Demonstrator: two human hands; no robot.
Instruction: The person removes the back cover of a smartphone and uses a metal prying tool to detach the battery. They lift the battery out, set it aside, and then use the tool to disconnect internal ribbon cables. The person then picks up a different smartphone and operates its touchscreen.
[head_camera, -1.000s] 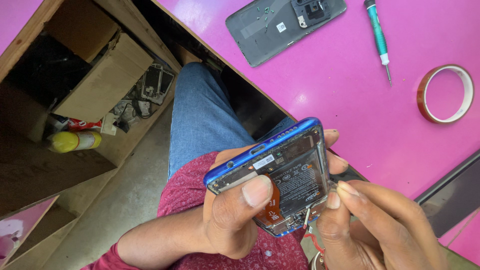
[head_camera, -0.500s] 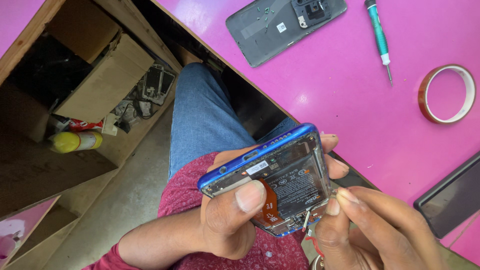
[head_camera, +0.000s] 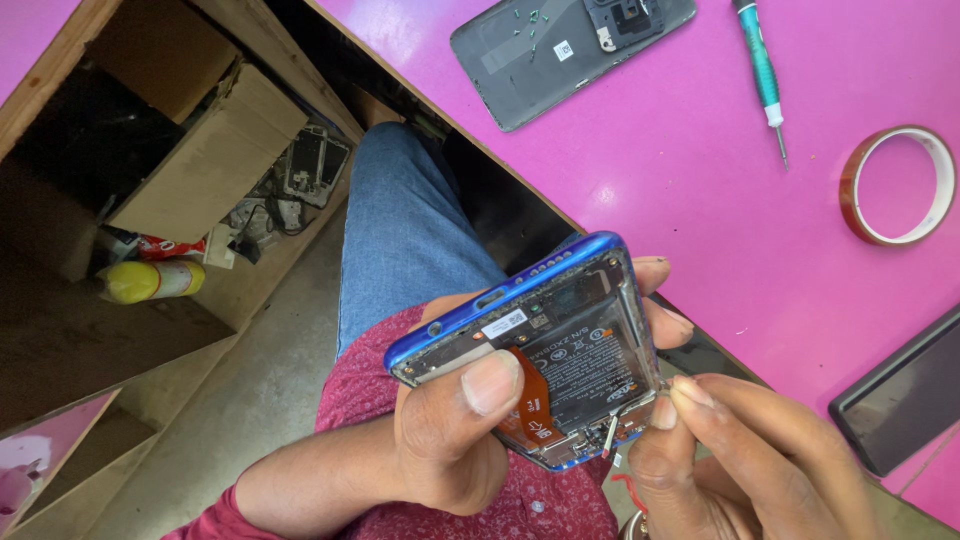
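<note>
Your opened blue phone (head_camera: 545, 355) sits over your lap, just off the edge of the pink table (head_camera: 700, 180). Its back is already off, with battery, orange flex ribbon and board bare. That part looks done. The dark grey back cover (head_camera: 560, 50) lies face down on the table, well apart from the phone, with tiny screws on it, so I judge the screws are out too.

Your left hand (head_camera: 450, 440) clamps the phone, thumb pressed flat on the ribbon area, fingers wrapped behind the frame. Your right hand (head_camera: 720, 450) has thumb and forefinger pinched narrow at the phone's lower corner, on or beside a small pale sliver sticking up there. It's too small to tell what it is, or whether you actually grip it.

What's left looks like the inner parts: battery still seated, ribbon still in place.

The green-handled screwdriver (head_camera: 760, 75) and tape ring (head_camera: 897, 185) lie untouched on the table. A dark slab (head_camera: 900, 395) is cut off at the right edge. Your right wrist runs out of frame, and the shelf clutter on the left is hard to read.
</note>
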